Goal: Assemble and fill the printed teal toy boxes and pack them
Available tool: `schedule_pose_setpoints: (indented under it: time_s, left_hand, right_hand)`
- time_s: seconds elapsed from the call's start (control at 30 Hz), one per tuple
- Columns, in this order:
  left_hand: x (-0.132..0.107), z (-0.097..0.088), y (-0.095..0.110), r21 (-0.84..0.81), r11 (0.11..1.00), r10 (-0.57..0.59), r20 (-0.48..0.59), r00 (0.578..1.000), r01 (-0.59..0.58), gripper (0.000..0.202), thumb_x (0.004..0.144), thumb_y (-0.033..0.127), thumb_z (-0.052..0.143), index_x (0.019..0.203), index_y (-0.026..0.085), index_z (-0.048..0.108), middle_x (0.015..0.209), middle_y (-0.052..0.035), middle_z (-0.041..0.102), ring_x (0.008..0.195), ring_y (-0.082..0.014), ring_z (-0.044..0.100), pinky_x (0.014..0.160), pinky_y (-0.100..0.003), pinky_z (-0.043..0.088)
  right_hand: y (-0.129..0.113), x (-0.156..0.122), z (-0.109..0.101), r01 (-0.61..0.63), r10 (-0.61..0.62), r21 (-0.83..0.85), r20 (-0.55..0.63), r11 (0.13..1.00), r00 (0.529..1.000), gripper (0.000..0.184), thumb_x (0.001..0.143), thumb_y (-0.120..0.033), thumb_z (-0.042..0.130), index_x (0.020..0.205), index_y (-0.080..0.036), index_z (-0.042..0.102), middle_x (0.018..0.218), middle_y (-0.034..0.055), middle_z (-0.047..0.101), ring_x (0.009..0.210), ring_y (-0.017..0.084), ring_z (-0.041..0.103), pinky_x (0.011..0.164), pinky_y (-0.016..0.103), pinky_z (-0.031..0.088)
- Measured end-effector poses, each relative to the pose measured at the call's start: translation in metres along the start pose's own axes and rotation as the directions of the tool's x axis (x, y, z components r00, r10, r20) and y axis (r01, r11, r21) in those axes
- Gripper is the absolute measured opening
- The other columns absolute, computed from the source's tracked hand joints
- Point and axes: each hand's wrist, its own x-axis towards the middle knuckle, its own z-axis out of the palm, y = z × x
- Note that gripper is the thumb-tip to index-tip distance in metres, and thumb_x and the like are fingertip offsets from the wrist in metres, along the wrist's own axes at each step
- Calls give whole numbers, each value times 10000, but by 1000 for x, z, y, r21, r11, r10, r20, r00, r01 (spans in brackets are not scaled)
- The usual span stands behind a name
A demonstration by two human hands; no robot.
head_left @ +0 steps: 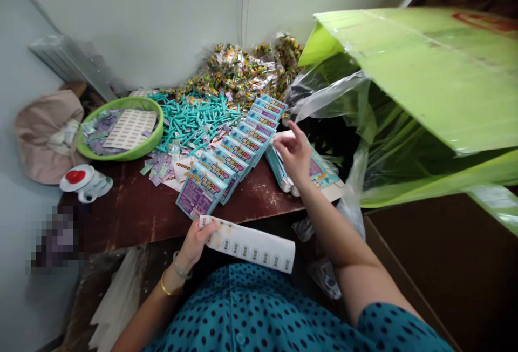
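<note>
My left hand (196,244) grips the left end of a white sticker sheet (253,245), which is printed with a row of small round labels and hangs in front of the table's edge. Over the right side of the table, my right hand (294,152) has its thumb and a fingertip brought together while another finger points up; whatever is between the fingertips is too small to make out. Just left of it, a slanting row of overlapping blue printed packets (229,160) lies on the table. Beneath and beside this hand are a stack of similar flat packets (279,171) and a printed box (319,171).
Teal plastic sticks (198,120) are heaped behind the packets, with shiny wrapped pieces (246,71) against the wall. A green basket (157,139) holds small sachets. A lidded cup (95,184) stands at left. A large lime-green carton (421,82) with plastic film overhangs the right side.
</note>
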Motion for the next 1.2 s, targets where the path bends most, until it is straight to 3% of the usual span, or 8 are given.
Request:
schedule_pose_setpoints:
  time_s: [0.13,0.23,0.47,0.63,0.8,0.9,1.03,1.2]
  left_hand:
    - [-4,-11,-6,35,999,11,-36,999,-10,439,589,531,899,747,153,743,675,-37,737,601,-192,677,608,-286,564]
    - [-6,-20,-10,47,999,17,-69,998,-14,423,587,539,895,735,172,746,668,-28,727,612,-202,674,614,-295,557]
    - [-2,-26,-15,50,999,17,-155,988,-9,474,526,591,905,722,203,717,672,-16,712,624,-201,638,617,-311,539]
    - [3,-29,-20,55,998,17,-190,982,-7,504,482,578,928,715,189,709,665,-24,692,632,-195,612,630,-311,525]
    - [10,-37,-31,23,1000,-2,-193,981,7,568,482,583,928,774,147,710,703,-34,703,681,-198,627,678,-315,530]
    - [12,-39,-36,15,1000,-5,-187,982,8,573,506,582,915,791,135,699,709,-30,702,678,-191,623,680,-314,528]
    - [13,-44,-40,35,999,24,-178,984,-18,535,553,556,904,814,136,701,721,-26,708,678,-184,623,683,-308,532]
    - [14,-43,-35,73,996,57,-171,984,-45,511,593,552,879,817,125,708,727,-44,721,675,-194,636,668,-314,543]
  right_hand:
    - [73,103,19,-114,107,-90,-71,989,992,784,845,-259,613,1586,-183,368,1022,69,752,903,216,700,893,379,573]
    - [102,137,35,-134,131,-128,-32,983,991,830,808,-224,581,1598,-126,345,1011,67,749,874,197,691,873,341,569]
    - [115,150,51,-17,51,-354,88,935,995,801,806,-169,611,1573,-104,390,1081,110,740,952,226,665,970,385,513]
    - [114,170,30,-33,-52,-582,-129,812,990,586,821,-331,730,1371,-156,631,1499,191,536,1380,365,456,1136,511,362]
    - [125,196,24,-231,225,-394,-63,890,972,306,886,-429,653,936,-152,773,915,88,774,860,232,682,841,350,517]
    - [135,195,36,-259,259,-401,-55,879,964,283,853,-421,686,899,-157,778,856,59,772,805,222,679,820,351,514]
    - [142,193,46,-271,257,-439,-93,856,962,213,819,-324,708,950,-173,780,990,88,778,989,282,676,1031,487,439]
    - [108,183,28,-96,18,-418,-186,903,982,578,869,-420,703,1389,-191,602,1349,149,657,1236,332,593,1110,559,406]
